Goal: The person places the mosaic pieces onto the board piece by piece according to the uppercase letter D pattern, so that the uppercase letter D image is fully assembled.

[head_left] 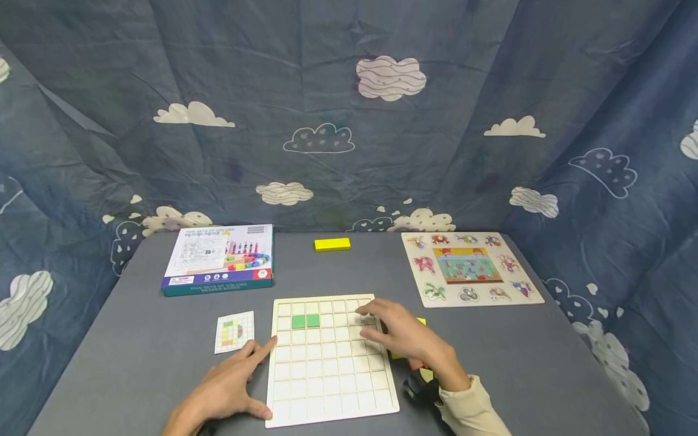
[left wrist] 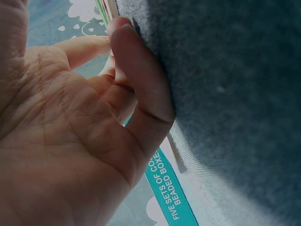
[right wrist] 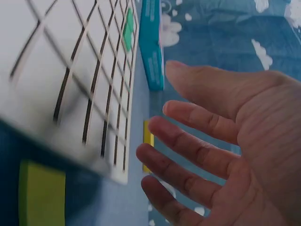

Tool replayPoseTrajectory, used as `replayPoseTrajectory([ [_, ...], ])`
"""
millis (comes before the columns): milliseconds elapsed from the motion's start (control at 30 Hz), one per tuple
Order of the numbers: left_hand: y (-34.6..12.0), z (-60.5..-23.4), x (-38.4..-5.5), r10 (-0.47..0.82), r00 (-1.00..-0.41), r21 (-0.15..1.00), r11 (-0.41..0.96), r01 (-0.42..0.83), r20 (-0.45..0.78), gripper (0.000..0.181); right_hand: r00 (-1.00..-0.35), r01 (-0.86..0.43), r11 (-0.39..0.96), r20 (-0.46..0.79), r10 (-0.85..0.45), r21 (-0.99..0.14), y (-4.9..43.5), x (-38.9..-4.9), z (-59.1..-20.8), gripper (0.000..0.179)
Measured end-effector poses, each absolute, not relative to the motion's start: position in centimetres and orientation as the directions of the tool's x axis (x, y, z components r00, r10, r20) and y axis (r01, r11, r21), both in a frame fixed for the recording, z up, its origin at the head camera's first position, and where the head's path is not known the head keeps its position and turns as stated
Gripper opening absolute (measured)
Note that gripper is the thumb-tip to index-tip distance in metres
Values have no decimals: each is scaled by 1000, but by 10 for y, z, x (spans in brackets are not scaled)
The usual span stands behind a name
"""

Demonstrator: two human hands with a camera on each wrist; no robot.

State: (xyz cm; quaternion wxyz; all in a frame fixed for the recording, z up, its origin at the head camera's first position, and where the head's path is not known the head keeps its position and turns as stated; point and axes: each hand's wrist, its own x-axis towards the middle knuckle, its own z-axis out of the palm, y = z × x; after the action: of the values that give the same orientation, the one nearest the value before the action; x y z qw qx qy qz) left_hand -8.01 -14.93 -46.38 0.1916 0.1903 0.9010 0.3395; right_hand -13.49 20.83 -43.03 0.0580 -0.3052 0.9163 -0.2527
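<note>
"Head view; where's the grid board (head_left: 331, 369)?"

"Six o'clock; two green tiles (head_left: 312, 320) sit towards its eleven."

"And the left hand (head_left: 231, 380)?"

"At the board's nine; thumb and forefinger spread, touching its edge; nothing grasped."

"The right hand (head_left: 400, 330)?"

"Above its two o'clock; fingers loose, holding nothing; coloured blocks (head_left: 414, 364), partly hidden, lie at three; a small card (head_left: 234, 332) lies between nine and ten."

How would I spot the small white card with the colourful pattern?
On the grey table, find the large pale gridded board. To its left, beyond the left hand, lies the white card. Unlike the teal-edged white box behind it, it is thin, with a yellow, green and red pattern.
</note>
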Motion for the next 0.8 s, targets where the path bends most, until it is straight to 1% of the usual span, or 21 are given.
replayPoseTrajectory([
  [133,-150,-463,-81,472,-852,676,706,213,-225,121,-832,-482,712,11,-555,-511,219,-141,-431,44],
  [267,-149,-463,-81,471,-852,674,708,210,-229,122,-847,-441,717,-13,-531,-539,230,-145,-431,46],
  [400,-150,-464,-81,471,-852,673,709,211,-229,122,-856,-417,723,-28,-516,-551,244,-149,-432,44],
  [600,-150,-464,-81,477,-850,672,707,220,-224,122,-867,-406,758,-46,-496,-511,261,-153,-435,39],
  [800,-150,-464,-81,478,-851,675,704,221,-219,123,-863,-423,756,-32,-504,-500,269,-156,-436,36],
])
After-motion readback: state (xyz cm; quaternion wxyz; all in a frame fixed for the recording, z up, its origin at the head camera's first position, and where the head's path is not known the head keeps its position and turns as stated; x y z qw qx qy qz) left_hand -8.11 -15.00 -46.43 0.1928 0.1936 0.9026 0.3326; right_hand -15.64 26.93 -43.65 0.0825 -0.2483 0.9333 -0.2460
